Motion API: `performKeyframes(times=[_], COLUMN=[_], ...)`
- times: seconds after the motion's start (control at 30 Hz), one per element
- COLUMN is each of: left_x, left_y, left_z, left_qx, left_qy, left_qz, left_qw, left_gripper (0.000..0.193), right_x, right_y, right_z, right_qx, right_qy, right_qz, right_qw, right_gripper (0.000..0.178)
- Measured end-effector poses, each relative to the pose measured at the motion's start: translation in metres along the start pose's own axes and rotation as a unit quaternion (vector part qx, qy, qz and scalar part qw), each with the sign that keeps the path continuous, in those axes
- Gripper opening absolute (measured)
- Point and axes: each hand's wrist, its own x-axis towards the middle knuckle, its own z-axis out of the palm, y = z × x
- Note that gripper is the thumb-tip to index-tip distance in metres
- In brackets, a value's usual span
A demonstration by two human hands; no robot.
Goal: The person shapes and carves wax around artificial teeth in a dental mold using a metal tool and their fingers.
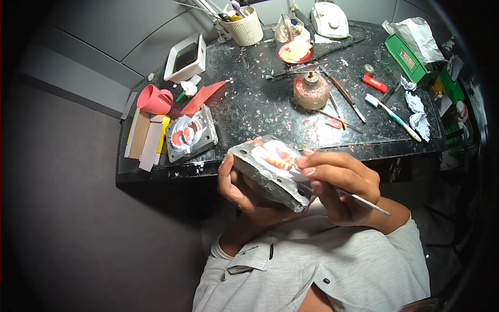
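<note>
My left hand (236, 190) holds a grey metal dental flask half (267, 181) from below, tilted above my lap at the bench's front edge. White plaster fills it, and in the plaster sits a pink denture base with yellowish teeth (280, 160). Over its right side, my right hand (345, 179) grips a slim hand tool (371, 204). The tool's pale end sticks out behind the hand, while its working tip is hidden by the fingers. Fingertips of the right hand are at the plaster beside the teeth.
A second flask half (208, 130) with plaster and red wax lies left on the dark bench. Near it are a red wax sheet (207, 97), a pink mug (156, 100) and a white tray (201, 66). A spirit lamp (311, 96), red lighter (374, 83) and toothbrush (399, 120) stand or lie farther right.
</note>
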Motion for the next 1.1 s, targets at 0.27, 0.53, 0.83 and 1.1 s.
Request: performKeyframes(times=[0.27, 0.53, 0.83, 1.1], left_x=[0.0, 0.088, 0.1, 0.068], left_y=[0.004, 0.011, 0.081, 0.008], left_z=[0.019, -0.014, 0.006, 0.009], left_qx=[-0.043, -0.648, -0.722, -0.728], left_qy=[0.076, -0.064, -0.107, -0.111], left_qz=[-0.019, 0.013, -0.025, -0.03], left_qw=[0.996, 0.759, 0.683, 0.676], left_gripper=[0.128, 0.098, 0.08, 0.056], right_x=[0.007, 0.093, 0.059, 0.071], right_y=[0.005, -0.035, -0.034, 0.005], right_z=[0.025, 0.01, -0.012, 0.024], right_qx=[0.065, 0.111, 0.102, 0.07], right_qy=[0.097, 0.161, 0.024, 0.086], right_qz=[-0.056, -0.262, -0.212, -0.271], right_qw=[0.992, 0.945, 0.972, 0.956], right_gripper=[0.02, 0.026, 0.057, 0.035])
